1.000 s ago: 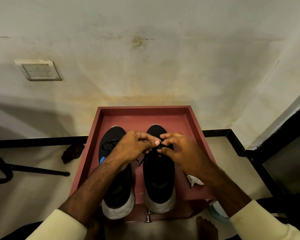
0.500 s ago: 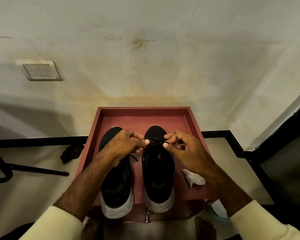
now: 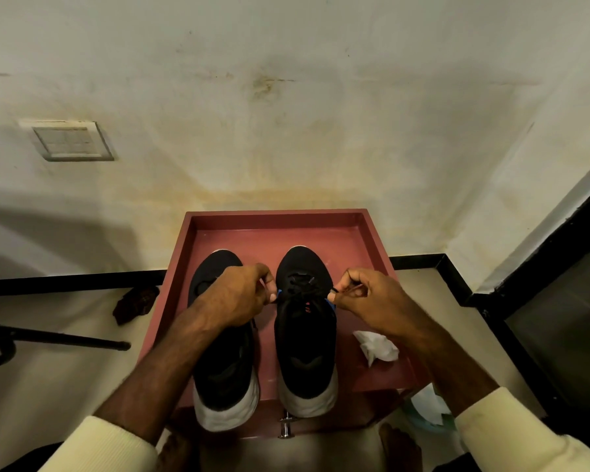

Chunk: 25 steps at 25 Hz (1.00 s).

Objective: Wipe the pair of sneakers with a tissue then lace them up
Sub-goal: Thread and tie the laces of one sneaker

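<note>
Two black sneakers with white soles stand side by side, toes away from me, on a red tray-like surface [image 3: 321,229]. The left sneaker [image 3: 223,366] is partly covered by my left hand [image 3: 235,294]. The right sneaker [image 3: 305,335] has its black lace [image 3: 302,289] stretched across the tongue. My left hand pinches one lace end at the shoe's left side. My right hand [image 3: 372,299] pinches the other end at its right side. A crumpled white tissue [image 3: 377,345] lies on the red surface right of the right sneaker.
The stained wall [image 3: 286,114] rises just behind the red surface, with a switch plate [image 3: 70,141] at left. A dark rag [image 3: 135,301] and a black metal bar [image 3: 65,340] lie on the floor at left. A pale bag [image 3: 426,407] sits lower right. A metal knob [image 3: 286,427] sticks out in front.
My hands, close together over the right sneaker's lace a second ago, have pulled apart to either side, drawing the lace taut. The tissue is now uncovered.
</note>
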{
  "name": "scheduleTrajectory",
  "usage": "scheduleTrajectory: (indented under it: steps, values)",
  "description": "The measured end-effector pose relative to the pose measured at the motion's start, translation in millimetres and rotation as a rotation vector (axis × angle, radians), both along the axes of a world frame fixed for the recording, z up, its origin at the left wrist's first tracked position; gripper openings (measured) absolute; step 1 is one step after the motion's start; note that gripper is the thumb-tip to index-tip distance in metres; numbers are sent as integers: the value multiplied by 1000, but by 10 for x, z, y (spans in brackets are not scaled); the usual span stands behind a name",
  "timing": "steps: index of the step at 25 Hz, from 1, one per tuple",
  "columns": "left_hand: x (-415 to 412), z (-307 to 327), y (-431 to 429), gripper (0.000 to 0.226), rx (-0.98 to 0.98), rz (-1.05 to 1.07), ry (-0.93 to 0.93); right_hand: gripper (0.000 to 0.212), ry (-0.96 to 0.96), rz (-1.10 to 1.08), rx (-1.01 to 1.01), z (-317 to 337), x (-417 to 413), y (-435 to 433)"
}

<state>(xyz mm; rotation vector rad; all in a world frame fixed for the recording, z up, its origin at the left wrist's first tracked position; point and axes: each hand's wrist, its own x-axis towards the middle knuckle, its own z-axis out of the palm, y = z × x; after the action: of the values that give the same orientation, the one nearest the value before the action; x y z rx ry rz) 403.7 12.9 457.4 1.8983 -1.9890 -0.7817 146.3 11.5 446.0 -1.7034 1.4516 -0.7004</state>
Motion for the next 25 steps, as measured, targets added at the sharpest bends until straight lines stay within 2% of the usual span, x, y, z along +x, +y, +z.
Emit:
scheduleTrajectory:
  steps: [3, 7, 12, 19, 21, 23, 25]
  values:
    - [31, 9, 16, 5, -56, -42, 13, 26, 41, 118, -170, 55, 25, 87]
    - [19, 44, 21, 9, -131, -101, 18, 36, 308, 355, -331, 98, 196, 272]
    - [58, 82, 25, 15, -106, -190, -17, 40, 586, 331, -442, 36, 323, 289]
    - [242, 156, 7, 12, -208, -60, -93, 21, 559, 187, -466, -24, 408, 289]
    - [213, 175, 59, 12, -194, -107, -35, 18, 542, 132, -491, -33, 393, 258]
    - [77, 176, 159, 29, -99, -169, 96, 17, 544, 96, -520, -43, 388, 234]
    - [-93, 91, 218, 47, -48, -171, 74, 16, 551, 84, -540, -40, 403, 233]
